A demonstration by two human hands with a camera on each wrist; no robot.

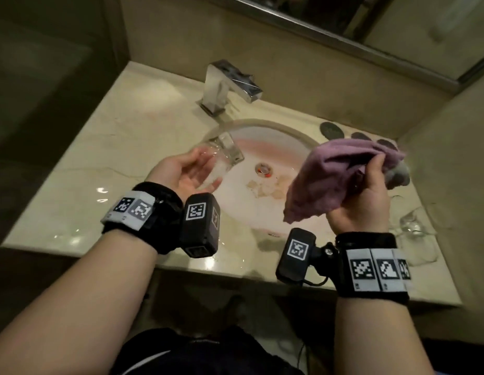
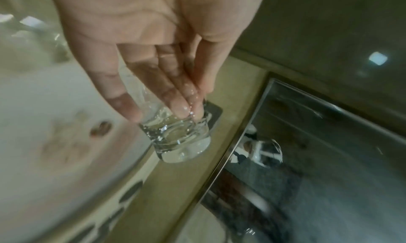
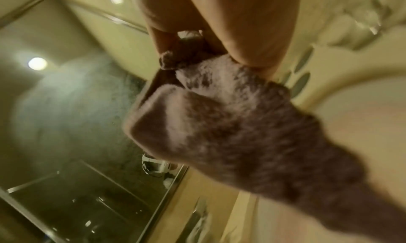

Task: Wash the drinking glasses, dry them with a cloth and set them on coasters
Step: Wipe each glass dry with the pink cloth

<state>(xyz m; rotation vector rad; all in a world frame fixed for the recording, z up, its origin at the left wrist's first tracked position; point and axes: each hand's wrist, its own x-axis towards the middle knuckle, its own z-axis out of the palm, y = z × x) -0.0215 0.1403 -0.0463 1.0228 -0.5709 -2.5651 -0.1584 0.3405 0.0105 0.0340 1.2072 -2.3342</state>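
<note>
My left hand [image 1: 197,169] holds a clear, wet drinking glass [image 1: 230,151] tilted over the left rim of the sink [image 1: 297,133], base pointing away. In the left wrist view the fingers [image 2: 175,106] lie along the glass [image 2: 182,139] with the thumb on its other side. My right hand [image 1: 370,169] grips a bunched purple cloth [image 1: 338,180] above the sink's right side; the cloth [image 3: 230,134] fills the right wrist view. Three dark round coasters [image 1: 331,130] lie bare at the back right of the counter. A second clear glass [image 1: 411,226] rests on the counter right of my right wrist.
A square chrome tap [image 1: 227,85] stands behind the basin, with the drain [image 1: 264,169] below it. The marble counter [image 1: 113,147] is wet on the left, with a wall close on the right and a mirror [image 1: 343,20] behind.
</note>
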